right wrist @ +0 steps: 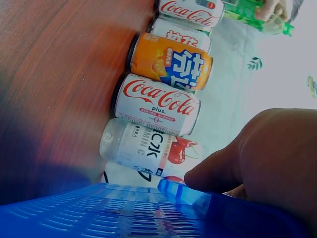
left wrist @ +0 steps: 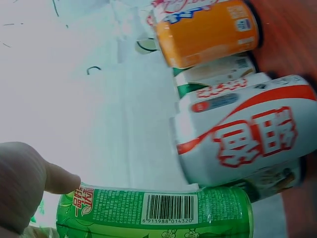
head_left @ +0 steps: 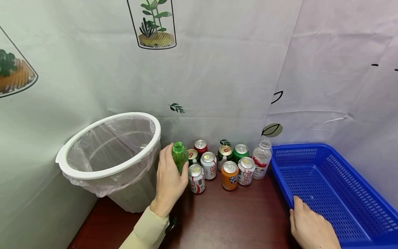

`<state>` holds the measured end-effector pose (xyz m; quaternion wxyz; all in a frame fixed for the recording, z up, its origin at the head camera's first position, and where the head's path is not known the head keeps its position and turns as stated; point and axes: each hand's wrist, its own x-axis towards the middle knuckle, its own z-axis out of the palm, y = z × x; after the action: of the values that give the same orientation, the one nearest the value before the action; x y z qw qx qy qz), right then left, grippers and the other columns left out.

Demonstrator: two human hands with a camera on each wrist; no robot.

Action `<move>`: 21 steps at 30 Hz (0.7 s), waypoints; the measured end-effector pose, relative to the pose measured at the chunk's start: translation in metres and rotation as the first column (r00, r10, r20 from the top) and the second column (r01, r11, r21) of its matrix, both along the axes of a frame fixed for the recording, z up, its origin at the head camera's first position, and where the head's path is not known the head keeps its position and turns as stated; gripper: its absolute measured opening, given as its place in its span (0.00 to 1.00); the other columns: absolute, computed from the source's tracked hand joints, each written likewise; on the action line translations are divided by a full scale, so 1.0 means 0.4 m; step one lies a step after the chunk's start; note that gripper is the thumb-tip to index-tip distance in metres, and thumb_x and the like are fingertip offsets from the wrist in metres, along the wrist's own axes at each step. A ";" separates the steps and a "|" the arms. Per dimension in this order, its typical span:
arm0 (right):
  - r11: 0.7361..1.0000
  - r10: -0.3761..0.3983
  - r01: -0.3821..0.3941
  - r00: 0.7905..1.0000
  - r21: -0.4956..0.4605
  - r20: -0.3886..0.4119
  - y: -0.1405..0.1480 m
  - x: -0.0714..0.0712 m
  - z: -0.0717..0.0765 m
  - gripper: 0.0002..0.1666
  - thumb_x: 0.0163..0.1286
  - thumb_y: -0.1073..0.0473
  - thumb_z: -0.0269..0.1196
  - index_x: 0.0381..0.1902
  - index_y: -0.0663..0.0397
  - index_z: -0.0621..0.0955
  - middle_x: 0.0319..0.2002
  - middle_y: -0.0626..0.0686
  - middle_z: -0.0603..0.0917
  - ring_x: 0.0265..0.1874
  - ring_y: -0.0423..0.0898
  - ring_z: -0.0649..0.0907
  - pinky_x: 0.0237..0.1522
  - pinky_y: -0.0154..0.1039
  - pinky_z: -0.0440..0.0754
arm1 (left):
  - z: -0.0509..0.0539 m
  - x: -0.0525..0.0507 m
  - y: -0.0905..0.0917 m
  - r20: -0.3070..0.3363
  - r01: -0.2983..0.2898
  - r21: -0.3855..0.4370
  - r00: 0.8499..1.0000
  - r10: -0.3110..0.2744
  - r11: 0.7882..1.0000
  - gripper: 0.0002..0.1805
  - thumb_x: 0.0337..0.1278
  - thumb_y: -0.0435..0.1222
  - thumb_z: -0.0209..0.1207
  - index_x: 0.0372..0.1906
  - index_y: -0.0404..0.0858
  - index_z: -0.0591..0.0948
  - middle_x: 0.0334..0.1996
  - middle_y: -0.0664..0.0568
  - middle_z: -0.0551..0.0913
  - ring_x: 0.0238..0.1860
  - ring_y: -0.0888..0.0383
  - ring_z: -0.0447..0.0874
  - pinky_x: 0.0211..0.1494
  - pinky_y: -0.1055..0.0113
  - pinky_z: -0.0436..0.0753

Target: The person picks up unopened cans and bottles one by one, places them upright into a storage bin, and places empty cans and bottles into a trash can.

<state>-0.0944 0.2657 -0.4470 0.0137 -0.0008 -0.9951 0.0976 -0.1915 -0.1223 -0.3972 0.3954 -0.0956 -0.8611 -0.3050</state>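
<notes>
Because the green bottle (head_left: 181, 159) sits within the left hand (head_left: 170, 177), that side's grip is occupied: fingers curl round the far and left side of the bottle, and the thumb lies against its right flank. Seen from the head, with 12 o'clock pointing away from the person, the wrist enters from 7 o'clock. The bottle's long axis runs close to upright, neck uppermost; whether its base clears the worktop (head_left: 242, 221) I cannot tell for certain.

What counts most, I judge, is the bottle's bearing to the lined bin (head_left: 90, 175). The bin's mouth lies at about 9 o'clock from the bottle, its white rim near the back of the left hand, so that hand is much the nearer. At 4 o'clock from the bottle, just beside the thumb, stands a red-and-white can (head_left: 197, 182); further round toward 3 o'clock stand an orange can (head_left: 229, 179) and, beyond it, a clear bottle (head_left: 261, 162).

Well apart, toward 4 o'clock, the right hand (head_left: 314, 224) grasps the near left rim of the blue basket (head_left: 314, 183), thumb and fingers pinching the edge. That grip is taken too, and far from the green bottle.
</notes>
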 end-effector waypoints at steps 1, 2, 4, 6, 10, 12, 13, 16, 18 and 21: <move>1.000 0.000 0.000 1.000 0.000 0.002 0.000 0.000 0.000 0.29 0.76 0.59 0.57 0.64 0.77 0.68 0.45 0.73 0.85 0.30 0.64 0.87 0.27 0.61 0.81 | 0.009 0.003 0.000 -0.006 0.007 -0.002 1.000 -0.007 1.000 0.43 0.52 0.32 0.72 0.73 0.31 0.67 0.64 0.38 0.73 0.65 0.42 0.76 0.69 0.49 0.76; 1.000 0.001 -0.001 1.000 0.000 0.003 0.000 -0.001 0.001 0.29 0.76 0.59 0.57 0.64 0.77 0.68 0.45 0.73 0.85 0.30 0.64 0.87 0.27 0.61 0.81 | 0.017 0.006 0.000 -0.013 0.013 -0.004 1.000 -0.013 1.000 0.42 0.52 0.32 0.72 0.73 0.31 0.67 0.64 0.38 0.73 0.65 0.43 0.76 0.69 0.49 0.76; 1.000 0.002 -0.002 1.000 0.001 0.003 0.000 -0.001 0.001 0.29 0.76 0.59 0.57 0.64 0.77 0.68 0.45 0.73 0.85 0.30 0.64 0.87 0.27 0.61 0.81 | 0.033 0.011 -0.001 -0.029 0.026 -0.009 0.999 -0.026 1.000 0.42 0.52 0.32 0.72 0.73 0.32 0.67 0.64 0.38 0.74 0.65 0.44 0.76 0.69 0.50 0.77; 1.000 0.003 -0.003 1.000 0.001 0.003 0.000 -0.001 0.001 0.29 0.76 0.59 0.57 0.64 0.77 0.68 0.45 0.73 0.85 0.30 0.64 0.87 0.27 0.61 0.81 | 0.051 0.016 0.000 -0.053 0.042 -0.011 0.998 -0.043 0.999 0.42 0.52 0.32 0.72 0.73 0.33 0.67 0.64 0.38 0.74 0.65 0.45 0.76 0.69 0.51 0.76; 1.000 0.003 -0.003 1.000 0.002 0.007 -0.001 -0.002 0.001 0.29 0.76 0.59 0.57 0.64 0.77 0.68 0.45 0.73 0.85 0.31 0.64 0.87 0.27 0.61 0.81 | 0.088 0.024 0.002 -0.124 0.073 -0.021 0.989 -0.075 0.997 0.42 0.52 0.32 0.73 0.73 0.32 0.67 0.63 0.38 0.75 0.64 0.45 0.77 0.68 0.51 0.77; 1.000 0.002 -0.002 1.000 0.003 0.013 0.000 -0.003 0.002 0.29 0.76 0.59 0.56 0.64 0.77 0.68 0.45 0.73 0.85 0.31 0.64 0.87 0.27 0.61 0.81 | 0.107 0.029 0.004 -0.158 0.087 -0.021 0.983 -0.090 0.996 0.42 0.51 0.31 0.73 0.73 0.32 0.68 0.63 0.38 0.75 0.64 0.45 0.77 0.67 0.51 0.77; 1.000 0.002 -0.002 1.000 0.003 0.014 0.000 -0.003 0.002 0.29 0.76 0.59 0.56 0.64 0.77 0.68 0.45 0.73 0.85 0.31 0.64 0.87 0.27 0.61 0.81 | 0.116 0.032 0.005 -0.171 0.095 -0.020 0.981 -0.097 0.995 0.42 0.51 0.31 0.73 0.72 0.32 0.68 0.63 0.38 0.75 0.64 0.45 0.77 0.67 0.51 0.77; 1.000 0.004 -0.004 1.000 0.001 0.022 0.002 -0.003 0.001 0.28 0.76 0.59 0.56 0.64 0.77 0.68 0.45 0.73 0.85 0.30 0.63 0.86 0.26 0.61 0.81 | 0.148 0.044 0.006 -0.198 0.121 -0.010 0.973 -0.121 0.993 0.42 0.51 0.31 0.73 0.72 0.32 0.68 0.62 0.38 0.76 0.64 0.45 0.77 0.68 0.52 0.76; 1.000 0.005 -0.005 1.000 0.000 0.027 0.003 -0.002 0.000 0.28 0.76 0.58 0.56 0.64 0.77 0.68 0.45 0.73 0.84 0.30 0.64 0.86 0.26 0.61 0.80 | 0.168 0.052 0.005 -0.202 0.137 -0.001 0.970 -0.135 0.991 0.41 0.51 0.32 0.73 0.71 0.32 0.69 0.62 0.39 0.76 0.63 0.46 0.77 0.67 0.52 0.77; 1.000 0.005 -0.005 1.000 0.001 0.013 0.003 -0.001 -0.002 0.28 0.76 0.58 0.56 0.64 0.77 0.68 0.45 0.73 0.84 0.29 0.64 0.86 0.26 0.61 0.80 | 0.198 0.062 0.003 -0.200 0.160 0.013 0.968 -0.154 0.987 0.40 0.51 0.33 0.73 0.70 0.33 0.69 0.61 0.40 0.76 0.61 0.46 0.78 0.65 0.52 0.78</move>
<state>-0.0946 0.2670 -0.4479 0.0070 0.0011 -0.9952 0.0971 -0.1668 -0.1211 -0.3180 0.4551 -0.1877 -0.8026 -0.3368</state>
